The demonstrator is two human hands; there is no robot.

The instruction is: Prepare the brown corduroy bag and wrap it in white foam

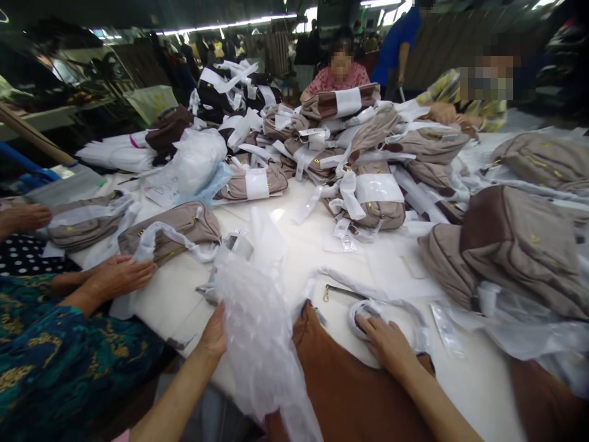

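While the left hand (215, 331) is gripping the edge of a bunched sheet of translucent plastic wrap (257, 331), its fingers partly hidden behind the film, the right hand (384, 341) is bending its fingers over a coiled, white-wrapped strap (361, 314); how firmly it is holding the coil, one cannot tell. The brown bag (354, 393) is lying at the near edge of the white table (304, 245), between the two forearms, with the plastic wrap covering part of its left side. Just beyond the coil, a thin dark strap (347, 291) is ending in a gold-coloured clasp (326, 294), and a flat clear packet (446, 331) is resting to the right. Behind the plastic wrap, a silvery packet (237, 245) is showing. On the left, a co-worker in a teal patterned garment (69, 350) is holding both hands (110, 282) beside a taupe bag (177, 236) with a wrapped strap. Larger taupe bags (529, 239) are standing at right, and a pile of wrapped bags (317, 153) is filling the far side, where a person in a pink top (317, 80) is facing the table.
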